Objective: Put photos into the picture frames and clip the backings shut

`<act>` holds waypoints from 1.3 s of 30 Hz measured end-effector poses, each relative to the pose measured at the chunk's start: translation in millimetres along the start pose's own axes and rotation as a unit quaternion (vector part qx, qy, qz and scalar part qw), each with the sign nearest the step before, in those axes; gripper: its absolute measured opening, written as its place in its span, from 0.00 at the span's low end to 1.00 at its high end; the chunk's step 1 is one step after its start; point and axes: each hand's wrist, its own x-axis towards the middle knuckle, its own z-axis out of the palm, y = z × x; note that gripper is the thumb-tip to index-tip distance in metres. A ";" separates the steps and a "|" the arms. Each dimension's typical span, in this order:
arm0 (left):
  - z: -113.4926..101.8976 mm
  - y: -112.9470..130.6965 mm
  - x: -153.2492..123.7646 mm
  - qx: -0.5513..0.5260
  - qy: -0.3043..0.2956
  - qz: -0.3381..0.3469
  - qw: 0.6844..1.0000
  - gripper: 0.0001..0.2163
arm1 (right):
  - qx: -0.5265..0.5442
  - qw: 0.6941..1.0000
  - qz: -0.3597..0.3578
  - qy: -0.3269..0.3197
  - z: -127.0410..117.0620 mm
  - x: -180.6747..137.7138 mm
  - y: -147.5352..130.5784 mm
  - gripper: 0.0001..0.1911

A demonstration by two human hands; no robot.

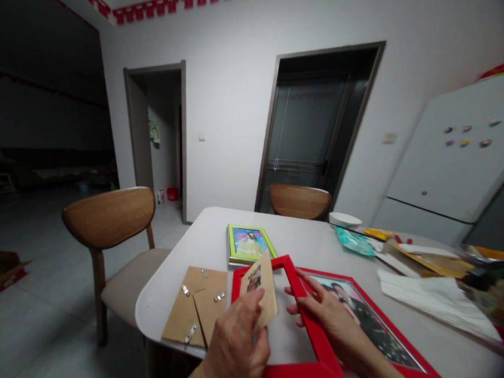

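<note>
My left hand [239, 339] is closed on a small photo with a cream border [267, 301], which is tilted up over a red picture frame [283, 374]. With fingers wrapped round its right side, my right hand [326, 309] grips that red frame; the table shows through its opening. A brown backing board [177, 314] with metal clips and a stand flap lies to the left. Under my right forearm is a larger red-framed photo [379, 328]. Beyond my hands, a lime-green framed picture [249, 242] rests on a stack.
On the white table's [204, 226] right side lie a teal packet [354, 241], a white bowl [345, 220], white paper [431, 300] and brown envelopes [436, 264]. Wooden chairs stand at the left [112, 216] and the far side [300, 201].
</note>
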 end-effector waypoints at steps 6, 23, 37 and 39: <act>-35.5 -31.9 -14.1 -0.098 0.130 -0.244 0.956 0.24 | -0.344 0.936 -0.025 0.073 -14.0 8.2 15.5 0.31; -43.6 -61.8 -41.9 0.153 -0.070 -0.247 0.954 0.24 | -0.540 0.831 -0.124 0.050 -7.9 24.2 60.7 0.18; -38.6 -59.4 -42.5 0.144 -0.089 -0.233 0.958 0.26 | -0.446 0.878 -0.164 0.055 11.9 18.3 55.5 0.20; -37.9 -54.8 -39.8 0.163 -0.104 -0.219 0.956 0.28 | -0.358 0.923 -0.138 0.006 21.9 16.3 52.4 0.20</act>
